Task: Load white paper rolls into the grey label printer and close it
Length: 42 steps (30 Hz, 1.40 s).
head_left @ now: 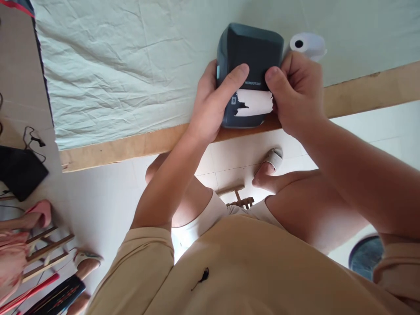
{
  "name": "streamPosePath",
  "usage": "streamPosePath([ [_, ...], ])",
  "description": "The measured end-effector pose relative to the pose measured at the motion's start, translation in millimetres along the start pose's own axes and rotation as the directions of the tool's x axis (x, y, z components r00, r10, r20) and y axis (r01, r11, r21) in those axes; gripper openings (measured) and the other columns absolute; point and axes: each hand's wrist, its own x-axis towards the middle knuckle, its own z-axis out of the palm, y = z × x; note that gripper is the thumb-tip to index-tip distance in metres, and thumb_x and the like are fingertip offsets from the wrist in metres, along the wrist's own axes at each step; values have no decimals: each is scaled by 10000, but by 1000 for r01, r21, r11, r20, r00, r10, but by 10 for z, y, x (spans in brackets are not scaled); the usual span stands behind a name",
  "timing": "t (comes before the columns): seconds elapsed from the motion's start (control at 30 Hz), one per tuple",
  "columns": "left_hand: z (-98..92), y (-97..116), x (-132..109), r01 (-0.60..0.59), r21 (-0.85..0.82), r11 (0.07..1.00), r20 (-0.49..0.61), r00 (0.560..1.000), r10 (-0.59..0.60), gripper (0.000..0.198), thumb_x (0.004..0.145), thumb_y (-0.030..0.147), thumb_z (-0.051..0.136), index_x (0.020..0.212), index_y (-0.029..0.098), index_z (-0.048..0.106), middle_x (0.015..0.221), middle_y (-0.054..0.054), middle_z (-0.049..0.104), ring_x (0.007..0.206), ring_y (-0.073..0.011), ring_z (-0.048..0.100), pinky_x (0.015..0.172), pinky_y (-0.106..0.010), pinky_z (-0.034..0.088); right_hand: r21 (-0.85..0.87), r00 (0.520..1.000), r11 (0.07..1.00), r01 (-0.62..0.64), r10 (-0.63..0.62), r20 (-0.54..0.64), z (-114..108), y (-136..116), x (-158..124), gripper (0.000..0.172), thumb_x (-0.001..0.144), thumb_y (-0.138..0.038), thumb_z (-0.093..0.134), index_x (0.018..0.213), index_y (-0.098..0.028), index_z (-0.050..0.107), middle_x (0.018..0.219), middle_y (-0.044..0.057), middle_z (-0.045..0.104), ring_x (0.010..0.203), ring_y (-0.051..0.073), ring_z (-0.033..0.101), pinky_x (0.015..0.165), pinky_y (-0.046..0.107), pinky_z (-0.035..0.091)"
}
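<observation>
A dark label printer (pixel 252 52) marked NIIMBOT sits at the table's front edge. White paper with a torn, ragged end (pixel 255 104) sticks out of its front slot. My left hand (pixel 216 94) grips the printer's left side, thumb resting on top of the lid. On the other side, my right hand (pixel 298 89) is closed at the printer's right edge, its thumb against the lid corner; the curled fingers are partly hidden. Just behind my right hand lies a white paper roll (pixel 308 45) with a dark core hole.
A pale green cloth (pixel 124 65) covers the table, whose wooden edge (pixel 131 148) runs in front of me. At the lower left, other people's legs and feet show near a wooden rack (pixel 49 253). A black bag-like object (pixel 21 170) with cables lies at far left.
</observation>
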Motion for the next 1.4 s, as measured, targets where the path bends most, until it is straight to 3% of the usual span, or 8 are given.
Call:
streamPosePath([
  [0.13, -10, -106, 74, -53, -90, 994, 34, 998, 56, 364, 969, 603, 803, 952, 252, 709, 924, -27, 748, 1248, -315, 743, 975, -464, 633, 31, 999, 1000, 1, 0, -42, 32, 29, 11, 859, 693, -1052, 698, 671, -273, 338, 563, -39, 366, 596, 126, 356, 561, 340, 259],
  [0.23, 3, -113, 71, -52, -78, 996, 45, 997, 55, 407, 939, 662, 811, 947, 268, 708, 929, -33, 759, 1343, -346, 703, 1022, -497, 636, 51, 999, 999, -9, 12, -52, 50, 30, 32, 869, 662, -1076, 689, 659, -285, 330, 572, -34, 348, 607, 135, 350, 563, 351, 252],
  [0.4, 33, -47, 46, 8, -87, 996, 1, 1000, -8, 205, 1111, 381, 602, 970, 251, 677, 927, -27, 760, 1207, -323, 813, 884, -435, 659, 56, 999, 998, -12, 14, -34, 42, -26, 25, 860, 671, -1052, 718, 649, -279, 341, 541, -43, 328, 581, 130, 349, 580, 358, 261],
  [0.57, -26, -40, 19, 33, -43, 999, -57, 998, -35, 127, 962, 364, 815, 930, 282, 724, 1034, -32, 809, 1122, -305, 806, 958, -436, 678, 84, 999, 996, -34, 37, -30, 44, -130, -45, 857, 689, -1019, 746, 655, -253, 362, 565, -38, 362, 554, 110, 346, 555, 343, 239],
  [0.77, -95, -92, 12, -35, -103, 994, -7, 999, 34, 198, 932, 415, 853, 1004, 254, 764, 957, -31, 780, 921, -250, 775, 834, -423, 663, 70, 1000, 998, -1, 3, -30, 59, -178, -89, 807, 826, -904, 757, 676, -215, 365, 582, -49, 382, 566, 67, 318, 587, 313, 279],
  [1.1, -52, 18, -29, 110, -52, 993, -73, 991, -113, 326, 841, 522, 916, 1028, 297, 772, 987, -31, 782, 930, -254, 751, 813, -394, 613, 64, 992, 991, -120, 118, 35, 20, -319, -130, 732, 943, -790, 722, 720, -194, 361, 613, -53, 427, 558, 47, 349, 568, 265, 299],
  [1.27, -34, 27, -37, 74, -42, 996, -137, 987, -79, 347, 837, 541, 918, 996, 286, 745, 938, -14, 757, 886, -218, 738, 772, -358, 593, 68, 997, 995, -75, 74, 20, 42, -290, -164, 717, 912, -788, 765, 752, -200, 387, 645, -53, 425, 569, 40, 327, 525, 240, 252],
  [1.4, -44, -1, -43, 71, -52, 996, -96, 993, -76, 311, 817, 499, 926, 980, 308, 743, 1022, -15, 801, 1015, -238, 740, 919, -372, 630, 105, 996, 992, -74, 69, 52, 42, -233, -227, 681, 854, -758, 847, 804, -231, 418, 679, -45, 448, 553, 60, 346, 459, 248, 242],
])
